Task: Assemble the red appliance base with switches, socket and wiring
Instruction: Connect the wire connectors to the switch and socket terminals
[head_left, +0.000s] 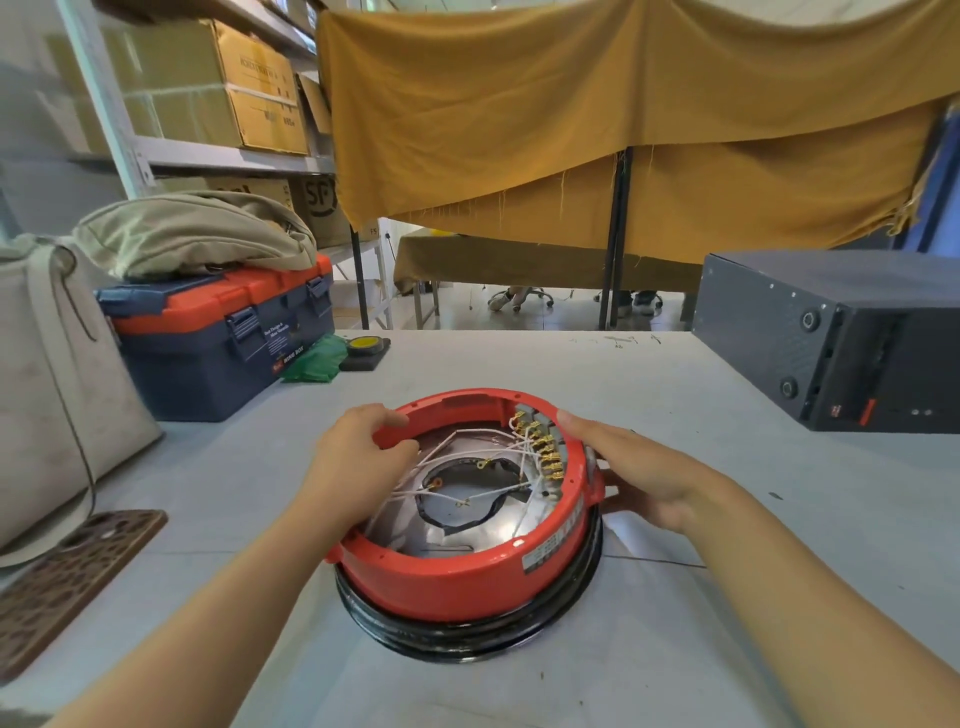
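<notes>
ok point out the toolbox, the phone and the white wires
toolbox (208, 358): head view, blue front wall
phone (72, 577): head view, middle of patterned back
white wires (457, 457): head view, strands inside the red base

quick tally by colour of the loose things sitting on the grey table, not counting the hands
Red: 1, the red appliance base
Red and navy: 1, the toolbox
Beige: 1, the cloth bag
Brown: 1, the phone
Green: 1, the plastic bag
Dark grey: 1, the metal case
Total: 6

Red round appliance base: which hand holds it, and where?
Left hand grips the red round appliance base by its left rim. Right hand rests open against its right side.
</notes>
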